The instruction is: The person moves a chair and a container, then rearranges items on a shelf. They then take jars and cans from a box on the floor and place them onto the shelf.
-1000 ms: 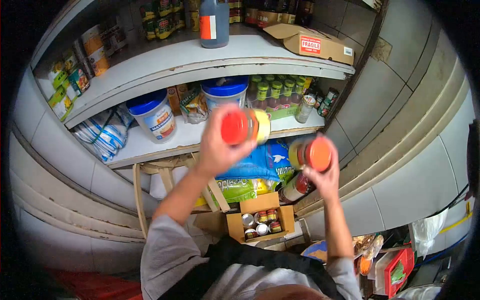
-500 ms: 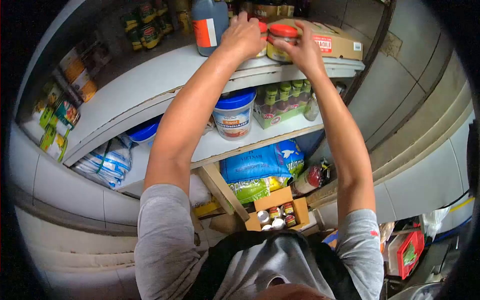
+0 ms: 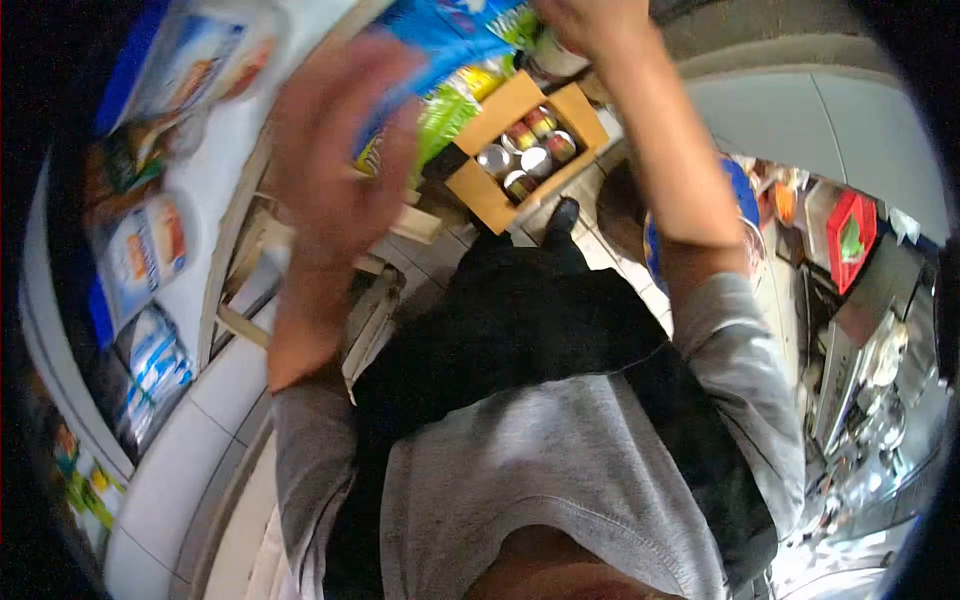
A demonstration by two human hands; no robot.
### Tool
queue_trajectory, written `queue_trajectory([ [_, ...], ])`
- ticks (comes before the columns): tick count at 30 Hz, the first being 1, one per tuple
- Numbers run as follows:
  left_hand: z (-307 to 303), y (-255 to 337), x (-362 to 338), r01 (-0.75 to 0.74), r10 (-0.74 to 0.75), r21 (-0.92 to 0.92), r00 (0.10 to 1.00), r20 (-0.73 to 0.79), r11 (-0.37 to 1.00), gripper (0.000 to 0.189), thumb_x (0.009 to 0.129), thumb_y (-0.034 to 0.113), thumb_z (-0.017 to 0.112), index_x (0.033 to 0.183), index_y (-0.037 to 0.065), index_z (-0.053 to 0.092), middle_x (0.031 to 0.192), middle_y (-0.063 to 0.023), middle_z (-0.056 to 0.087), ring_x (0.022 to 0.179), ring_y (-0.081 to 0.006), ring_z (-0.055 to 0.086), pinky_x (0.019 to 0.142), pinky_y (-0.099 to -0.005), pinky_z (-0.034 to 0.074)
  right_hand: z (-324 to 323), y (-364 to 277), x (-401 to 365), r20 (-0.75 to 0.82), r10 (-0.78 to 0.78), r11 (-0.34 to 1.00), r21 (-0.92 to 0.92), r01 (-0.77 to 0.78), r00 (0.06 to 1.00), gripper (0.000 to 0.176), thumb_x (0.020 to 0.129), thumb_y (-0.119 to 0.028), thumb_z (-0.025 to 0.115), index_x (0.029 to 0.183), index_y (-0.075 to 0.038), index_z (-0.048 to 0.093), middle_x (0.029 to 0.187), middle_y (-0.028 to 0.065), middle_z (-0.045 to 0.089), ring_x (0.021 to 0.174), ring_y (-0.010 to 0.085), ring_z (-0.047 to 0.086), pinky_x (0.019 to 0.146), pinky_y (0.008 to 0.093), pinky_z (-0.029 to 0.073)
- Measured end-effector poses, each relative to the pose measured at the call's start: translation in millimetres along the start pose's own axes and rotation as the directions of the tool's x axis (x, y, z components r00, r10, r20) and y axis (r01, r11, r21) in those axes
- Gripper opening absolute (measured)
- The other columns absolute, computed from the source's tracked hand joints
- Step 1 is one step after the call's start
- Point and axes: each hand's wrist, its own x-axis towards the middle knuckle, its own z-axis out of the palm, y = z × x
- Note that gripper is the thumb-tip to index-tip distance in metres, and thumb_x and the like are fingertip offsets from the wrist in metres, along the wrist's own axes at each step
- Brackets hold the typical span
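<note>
My left hand (image 3: pixel 350 150) is smeared by motion in front of the shelf edge and the bags, so its fingers do not show clearly. At the top edge of the view, my right hand (image 3: pixel 597 22) is partly cut off and its fingers are hidden. An open cardboard box (image 3: pixel 487 205) stands low between my arms, with several small cans (image 3: pixel 536 160) inside. Behind it lie a blue sack (image 3: pixel 455 35) and a green bag (image 3: pixel 445 125), partly covered by my left hand.
On the left shelf stand mayonnaise tubs (image 3: pixel 148 245) beside a blue-and-white plastic bundle (image 3: pixel 155 365). A wooden frame (image 3: pixel 255 260) is below the shelf. To the right are a blue-rimmed round container (image 3: pixel 742 190), a red tray (image 3: pixel 850 240) and cluttered kitchenware.
The view has tipped downward and turned. Both hands have come away from the red-lidded jars on the upper shelf, which is out of view now. The can box shows larger.
</note>
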Motion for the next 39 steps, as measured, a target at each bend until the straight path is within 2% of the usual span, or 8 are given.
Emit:
queue_trajectory([
  [6, 255.5, -21.3, -226.5, 0.880, -0.617, -0.256, 0.464, 0.635, 0.399, 0.025, 0.081, 0.016, 0.068, 0.102, 0.005, 0.063, 0.100, -0.0130, 0.062, 0.094, -0.0271, 0.062, 0.080, -0.0343, 0.049, -83.3, 78.2, -357.3, 0.221, 0.921, 0.386, -0.612, -0.690, 0.320, 0.022, 0.084, -0.026, 0.062, 0.097, -0.007, 0.064, 0.090, 0.0182, 0.065, 0.078, 0.0372, 0.062, 0.069, 0.0429, 0.049],
  [14, 482.9, -58.4, -357.1, 0.975, -0.861, -0.216, 0.066, 0.505, -0.053, 0.036, 0.075, 0.025, 0.070, 0.099, -0.002, 0.064, 0.087, -0.0125, 0.066, 0.079, -0.0203, 0.063, 0.073, -0.0339, 0.049, -85.9, 112.6, -633.9, 0.856, 0.516, 0.853, -0.516, -0.077, -0.020, 0.029, 0.088, -0.036, 0.051, 0.108, -0.020, 0.063, 0.109, 0.0151, 0.063, 0.094, 0.0326, 0.064, 0.082, 0.0514, 0.047],
  [17, 530.7, -100.1, -410.4, 0.950, -0.666, -0.089, -0.142, 0.732, -0.300, 0.055, 0.072, 0.034, 0.071, 0.109, -0.005, 0.058, 0.102, -0.0190, 0.063, 0.094, -0.0236, 0.060, 0.082, -0.0358, 0.046, -83.3, 116.2, -645.9, 0.585, 0.445, 0.744, -0.663, -0.084, -0.678, 0.032, 0.087, -0.038, 0.051, 0.107, -0.015, 0.062, 0.118, 0.0153, 0.057, 0.104, 0.0292, 0.059, 0.085, 0.0482, 0.045],
  [20, 600.2, -137.3, -475.6, 0.992, -0.908, 0.084, -0.124, 0.399, -0.098, 0.074, 0.068, 0.041, 0.074, 0.117, -0.009, 0.052, 0.116, -0.0265, 0.057, 0.107, -0.0324, 0.056, 0.091, -0.0400, 0.044, -101.0, 121.3, -697.4, 0.491, 0.554, 0.497, -0.843, -0.206, -0.673, 0.051, 0.079, -0.028, 0.061, 0.125, -0.008, 0.051, 0.124, 0.0187, 0.052, 0.107, 0.0341, 0.057, 0.092, 0.0457, 0.043],
  [23, 622.8, -155.2, -445.8, 0.982, -0.948, 0.152, -0.153, 0.279, -0.114, 0.094, 0.062, 0.047, 0.078, 0.125, -0.013, 0.042, 0.124, -0.0302, 0.050, 0.116, -0.0387, 0.050, 0.101, -0.0425, 0.039, -93.7, 127.2, -726.1, 0.573, 0.816, 0.554, -0.743, -0.376, 0.071, 0.078, 0.071, -0.027, 0.076, 0.134, -0.006, 0.034, 0.128, 0.0219, 0.046, 0.113, 0.0402, 0.050, 0.091, 0.0466, 0.043],
  [30, 670.9, -175.9, -454.4, 0.992, -0.936, -0.094, 0.115, 0.334, 0.088, 0.059, 0.066, 0.041, 0.080, 0.110, 0.008, 0.060, 0.106, -0.0058, 0.064, 0.102, -0.0225, 0.058, 0.088, -0.0355, 0.046, -73.6, 159.2, -782.1, 0.388, 0.893, 0.256, -0.854, -0.453, -0.226, 0.088, 0.067, -0.033, 0.080, 0.134, -0.005, 0.031, 0.122, 0.0231, 0.052, 0.113, 0.0418, 0.051, 0.092, 0.0461, 0.044],
  [32, 655.4, -169.6, -443.7, 0.808, -0.760, -0.253, -0.323, 0.564, -0.531, 0.040, 0.065, 0.026, 0.080, 0.098, 0.009, 0.065, 0.097, -0.0060, 0.066, 0.087, -0.0235, 0.063, 0.077, -0.0361, 0.051, -76.8, 162.7, -775.5, 0.313, 0.876, 0.081, -0.845, -0.528, -0.367, 0.074, 0.069, -0.031, 0.079, 0.127, -0.005, 0.041, 0.112, 0.0191, 0.059, 0.106, 0.0335, 0.058, 0.092, 0.0412, 0.045],
  [39, 618.4, -167.7, -424.5, 0.420, -0.521, -0.488, 0.043, 0.853, -0.765, 0.042, 0.082, 0.023, 0.064, 0.120, 0.006, 0.053, 0.113, -0.0063, 0.061, 0.104, -0.0209, 0.059, 0.090, -0.0365, 0.046, -72.0, 173.4, -684.6, 0.591, 0.793, -0.058, -0.167, -0.984, -0.147, 0.065, 0.077, -0.027, 0.073, 0.130, -0.004, 0.043, 0.117, 0.0100, 0.058, 0.107, 0.0196, 0.055, 0.097, 0.0335, 0.041],
])
